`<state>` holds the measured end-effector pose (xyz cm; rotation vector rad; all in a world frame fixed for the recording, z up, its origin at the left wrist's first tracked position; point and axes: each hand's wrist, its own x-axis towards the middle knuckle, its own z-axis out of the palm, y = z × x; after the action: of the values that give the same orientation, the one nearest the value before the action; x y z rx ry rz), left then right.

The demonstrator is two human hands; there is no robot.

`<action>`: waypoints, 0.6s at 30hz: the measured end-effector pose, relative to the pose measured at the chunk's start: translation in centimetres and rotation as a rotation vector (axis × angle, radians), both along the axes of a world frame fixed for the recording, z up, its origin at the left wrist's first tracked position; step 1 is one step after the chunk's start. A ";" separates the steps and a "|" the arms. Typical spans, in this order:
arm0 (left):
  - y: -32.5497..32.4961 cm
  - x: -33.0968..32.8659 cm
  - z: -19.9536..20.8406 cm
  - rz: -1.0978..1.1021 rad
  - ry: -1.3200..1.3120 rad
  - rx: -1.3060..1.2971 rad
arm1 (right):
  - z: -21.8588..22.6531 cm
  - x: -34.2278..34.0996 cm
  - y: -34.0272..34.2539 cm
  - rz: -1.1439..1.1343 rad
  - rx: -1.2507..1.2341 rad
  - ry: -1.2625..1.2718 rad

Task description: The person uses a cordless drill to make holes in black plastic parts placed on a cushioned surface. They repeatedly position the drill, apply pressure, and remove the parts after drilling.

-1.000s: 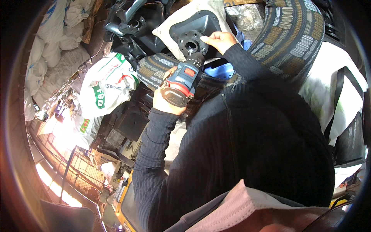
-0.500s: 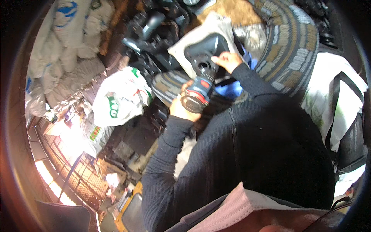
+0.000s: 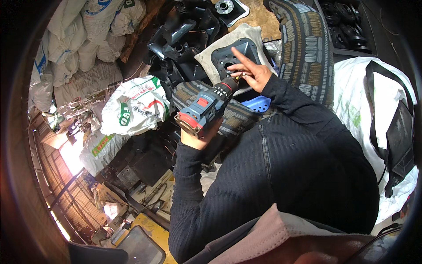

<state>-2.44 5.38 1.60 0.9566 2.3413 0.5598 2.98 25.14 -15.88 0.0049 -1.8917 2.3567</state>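
Left hand (image 3: pixel 196 140): wrapped from below around the handle of a blue-grey and red cordless drill (image 3: pixel 205 105); the drill's body hides most of the fingers.
Right hand (image 3: pixel 258 75): index finger stretched out over the work, the other fingers bent close to the drill's chuck (image 3: pixel 230 83) — whether they pinch something small there, I cannot tell.
Black flanged part (image 3: pixel 222 56): squarish, with a round holed collar; it lies just past the chuck, partly behind the right hand.
Beige pad (image 3: pixel 205 60): underneath that part, looking soft.
Good handling: the drill is probably best held square to the collar — right fingertips and cuff clear of the chuck before it spins, and the part steadied, since the pad may let it rock.
Close by: a patterned cushion (image 3: pixel 307 55) curves around the right; a blue perforated piece (image 3: pixel 258 104) shows below the pad.
Farther left: a heap of black parts (image 3: pixel 176 39) and a white printed sack (image 3: pixel 136 108).
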 end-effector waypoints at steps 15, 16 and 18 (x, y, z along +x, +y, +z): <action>-1.4 -0.4 1.6 -0.098 0.088 0.016 | 0.8 0.0 -1.1 0.107 0.260 0.120; -2.0 -0.5 0.8 -0.155 0.139 0.031 | 0.6 0.3 -1.3 0.112 0.292 0.110; -2.0 -1.6 0.3 -0.168 0.068 0.102 | 0.4 0.3 -0.8 0.171 0.311 0.123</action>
<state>-4.04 3.39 1.87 1.2235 2.2817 0.5924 3.27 24.34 -15.52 0.3440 -2.2513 2.0741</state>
